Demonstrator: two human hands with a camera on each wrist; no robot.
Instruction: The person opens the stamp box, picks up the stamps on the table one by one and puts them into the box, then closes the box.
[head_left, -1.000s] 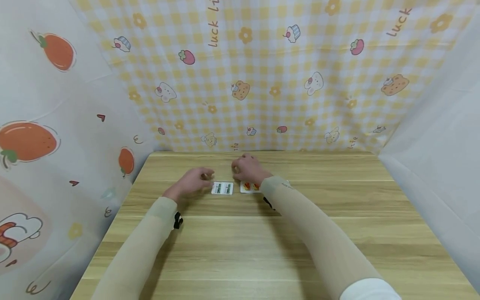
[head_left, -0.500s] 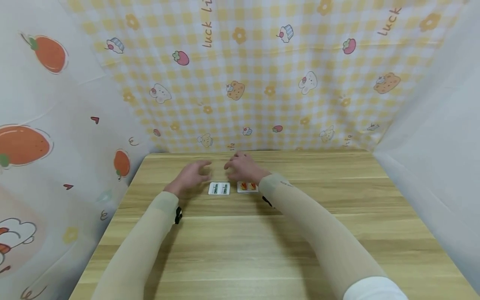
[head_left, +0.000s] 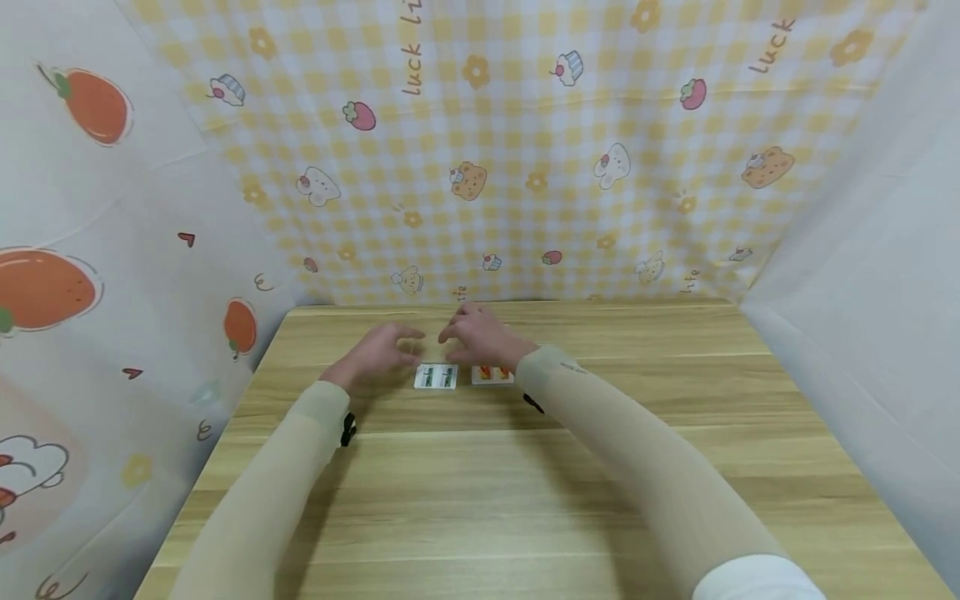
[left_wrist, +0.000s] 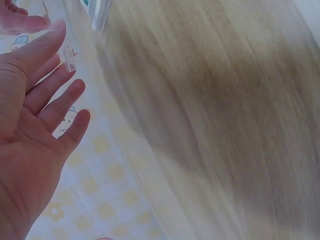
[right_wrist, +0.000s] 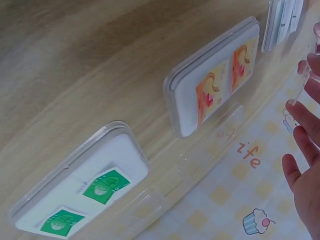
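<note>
My left hand (head_left: pixel 378 348) and right hand (head_left: pixel 480 335) face each other just above the back of the table. Between their fingertips is a small clear plastic lid (left_wrist: pixel 70 59), which the fingers of both hands appear to pinch by its edges; how firmly is hard to see. Below the gap lies a flat white case (head_left: pixel 436 376) showing two dark green printed pieces. Under my right wrist is a second case (head_left: pixel 492 375) with two orange stamps. A third case (right_wrist: pixel 75 187), bearing two green stamps, shows in the right wrist view; the right arm hides it in the head view.
Two clear lids, one (right_wrist: pixel 212 142) behind the orange-stamp case and another (right_wrist: pixel 135 210) behind the green-stamp case, lie on the wooden table (head_left: pixel 465 492). A checked curtain (head_left: pixel 525 150) hangs at the table's back edge, with a printed cloth (head_left: pixel 172 192) on the left.
My right hand has moved left, closer to the left hand, and the left hand has reached slightly farther in. The cases stay in place; the head view has shifted a little.
</note>
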